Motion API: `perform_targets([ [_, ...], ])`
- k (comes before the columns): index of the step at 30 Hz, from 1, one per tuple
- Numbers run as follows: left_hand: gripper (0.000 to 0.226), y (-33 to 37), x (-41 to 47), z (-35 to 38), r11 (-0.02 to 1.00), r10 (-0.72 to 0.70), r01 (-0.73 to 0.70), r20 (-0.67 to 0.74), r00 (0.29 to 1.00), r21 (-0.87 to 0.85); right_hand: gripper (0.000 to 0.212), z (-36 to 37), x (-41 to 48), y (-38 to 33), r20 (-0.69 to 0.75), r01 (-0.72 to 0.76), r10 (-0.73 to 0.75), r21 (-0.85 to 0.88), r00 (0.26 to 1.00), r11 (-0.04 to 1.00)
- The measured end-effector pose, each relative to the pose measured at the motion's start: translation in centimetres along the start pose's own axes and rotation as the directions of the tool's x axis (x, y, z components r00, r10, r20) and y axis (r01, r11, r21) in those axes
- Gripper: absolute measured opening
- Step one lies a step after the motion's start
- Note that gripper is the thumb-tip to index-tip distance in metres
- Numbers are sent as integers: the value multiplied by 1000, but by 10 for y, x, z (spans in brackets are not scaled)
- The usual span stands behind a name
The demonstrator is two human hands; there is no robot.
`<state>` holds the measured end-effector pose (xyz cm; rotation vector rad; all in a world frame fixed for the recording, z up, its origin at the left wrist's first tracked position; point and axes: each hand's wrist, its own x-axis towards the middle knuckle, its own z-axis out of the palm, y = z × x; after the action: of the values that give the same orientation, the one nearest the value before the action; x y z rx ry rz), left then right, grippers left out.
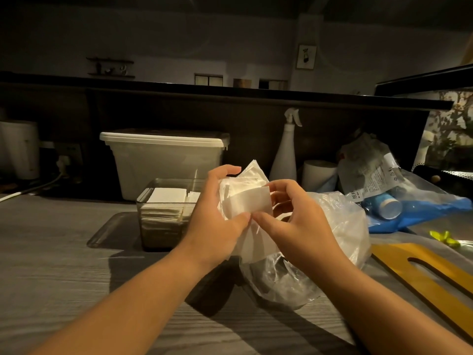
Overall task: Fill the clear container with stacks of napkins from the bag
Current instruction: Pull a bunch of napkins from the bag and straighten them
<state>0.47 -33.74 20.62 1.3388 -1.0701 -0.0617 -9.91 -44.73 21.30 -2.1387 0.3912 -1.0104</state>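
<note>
On the grey table (64, 265) a clear plastic bag (325, 234) sags just right of the clear container (158, 226), part-filled with white napkins (166, 196), while the left hand (217, 208) and right hand (299, 221) both pinch a napkin stack (249, 203) over the bag, its lower edge hidden; the crumpled packet (371, 172) behind carries print too small to read.

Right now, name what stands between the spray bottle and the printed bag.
A white roll stands between spray bottle and printed bag, in the head view.
</note>
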Motion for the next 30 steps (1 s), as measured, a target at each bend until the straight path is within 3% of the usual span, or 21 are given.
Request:
perform_targets([
  [9,73,-2,0,0,998,57,-57,-3,998,10,32,-1,2,2,27,-76,73,182,997,980],
  [15,71,-3,2,-1,998,51,-52,-18,999,-43,15,1,1,5,-43,64,-63,41,997,997],
  [18,70,-3,3,-3,997,15,-18,-35,999,-70,15,3,-1,5,-25,88,-87,36,996,996],
  [23,68,-3,3,-4,969,-115,113,3,993,-218,10,2,2,4,-12,6,-5,82,1000,997],
  [30,43,5,8,-10,878,-273,267,43,961,-397,2,-2,4,1,-17,-147,157,254,988,956],
])
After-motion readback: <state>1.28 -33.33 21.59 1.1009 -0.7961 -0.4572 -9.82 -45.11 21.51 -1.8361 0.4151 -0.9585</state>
